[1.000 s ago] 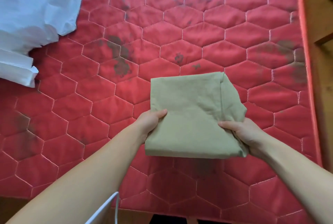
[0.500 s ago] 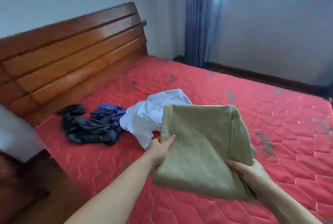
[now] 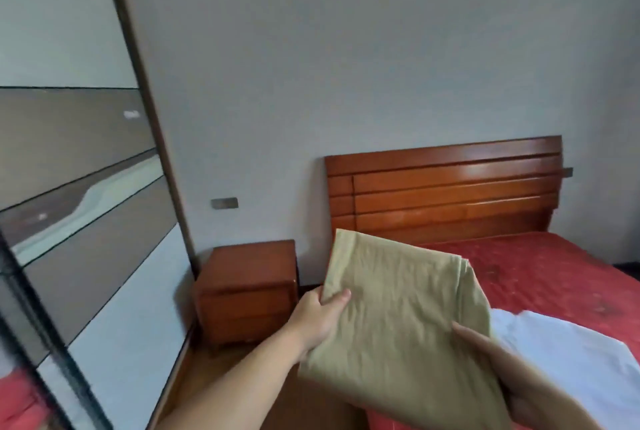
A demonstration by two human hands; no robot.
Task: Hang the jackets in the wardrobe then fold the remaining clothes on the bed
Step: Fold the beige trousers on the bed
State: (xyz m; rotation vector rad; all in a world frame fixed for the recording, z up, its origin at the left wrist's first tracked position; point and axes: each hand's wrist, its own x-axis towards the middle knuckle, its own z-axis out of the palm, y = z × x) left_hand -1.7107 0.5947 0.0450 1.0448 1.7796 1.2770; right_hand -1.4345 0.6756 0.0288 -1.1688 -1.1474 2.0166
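Note:
I hold a folded khaki garment [image 3: 398,322] up in the air with both hands, over the bed's left side. My left hand [image 3: 317,318] grips its left edge, thumb on top. My right hand [image 3: 502,364] holds its right side from beneath, thumb lying on the cloth. A white garment [image 3: 568,357] lies crumpled on the red quilted mattress [image 3: 540,273] just right of the khaki one. The wardrobe's sliding door [image 3: 86,221] with grey and white panels stands at the left.
A wooden bedside cabinet [image 3: 247,291] stands between the wardrobe and the bed. The wooden headboard [image 3: 443,187] runs along the grey wall. Wooden floor shows below my left forearm.
I have lifted the folded khaki garment off the mattress and turned left, from looking down at the bed to facing the headboard, cabinet and wardrobe. Both hands kept their hold.

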